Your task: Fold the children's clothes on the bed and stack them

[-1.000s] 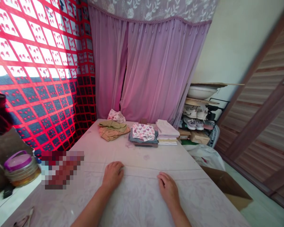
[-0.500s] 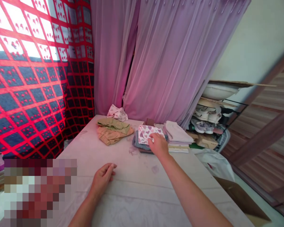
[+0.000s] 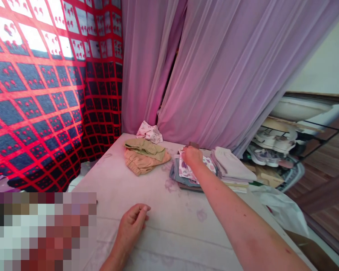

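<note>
Two hands, well apart, on the covered surface point(image 3: 164, 210)! The right hand point(image 3: 192, 156) reaches out toward the far side, arm stretched across, and its fingers point(image 3: 185, 151) curl over the far edge of a heart-print garment point(image 3: 190, 171). Are they pinching it or only pressing down? Can't call that from here. That garment lies on top of a grey-blue garment point(image 3: 176, 177), and the pair sit on the far part of the surface, right of center. Touching them on the right is a pale folded pile point(image 3: 231, 167).

Now the left hand point(image 3: 131, 226), on the near side, palm down, fingers loosely curled, holding nothing and resting on the bare surface.

Over to the far left we've got olive shorts point(image 3: 145, 147) lying across tan shorts point(image 3: 141, 163), with a crumpled floral cloth point(image 3: 149, 132) just behind them. A small brown item point(image 3: 194, 145) peeks out behind the stack.

Around the action, a lilac curtain point(image 3: 223, 67) hangs along the far side and a red-and-black crocheted panel point(image 3: 45, 94) covers the left. To the right sit shoes point(image 3: 264, 154) on a rack, a white basin point(image 3: 299, 107) above them, and a white plastic bag point(image 3: 285, 210) lower down. A pixelated patch point(image 3: 45, 229) hides the near left corner.
</note>
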Demonstrator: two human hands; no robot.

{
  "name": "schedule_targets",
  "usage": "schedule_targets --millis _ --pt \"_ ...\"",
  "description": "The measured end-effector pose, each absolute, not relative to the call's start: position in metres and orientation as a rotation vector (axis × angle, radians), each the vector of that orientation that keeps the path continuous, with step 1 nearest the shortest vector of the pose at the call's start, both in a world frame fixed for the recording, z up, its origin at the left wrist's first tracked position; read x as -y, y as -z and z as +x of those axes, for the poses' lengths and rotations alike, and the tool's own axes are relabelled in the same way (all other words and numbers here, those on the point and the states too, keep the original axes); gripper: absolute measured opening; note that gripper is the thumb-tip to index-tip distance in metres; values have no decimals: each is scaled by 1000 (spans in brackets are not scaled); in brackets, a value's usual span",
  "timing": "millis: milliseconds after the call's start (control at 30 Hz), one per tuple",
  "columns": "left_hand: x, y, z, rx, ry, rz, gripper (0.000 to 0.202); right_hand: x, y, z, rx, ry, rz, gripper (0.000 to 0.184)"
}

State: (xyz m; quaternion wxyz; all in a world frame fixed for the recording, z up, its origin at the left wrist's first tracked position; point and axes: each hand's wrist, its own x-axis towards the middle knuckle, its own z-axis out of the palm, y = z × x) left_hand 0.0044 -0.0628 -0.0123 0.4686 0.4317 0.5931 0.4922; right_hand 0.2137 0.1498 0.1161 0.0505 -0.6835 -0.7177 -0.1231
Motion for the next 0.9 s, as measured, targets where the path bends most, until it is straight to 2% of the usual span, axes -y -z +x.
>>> schedule_targets --millis 267,400,533,667,900 --pt "64 16 5 -1441 -1210 1122 48 -158 -100 200 1987 174 -2147 35" --pt "64 19 5 -1438 -1213 1146 48 -151 -107 204 1949 126 -2094 37" --pt "63 18 4 -1427 -1214 1125 48 -114 -108 234 1830 126 -1834 37" --pt "63 15 5 -1423 -1228 1095 47 -40 -67 271 1539 74 -1444 34" --pt "64 11 6 -1450 -1249 1071 47 54 27 311 1577 -198 -1475 32"
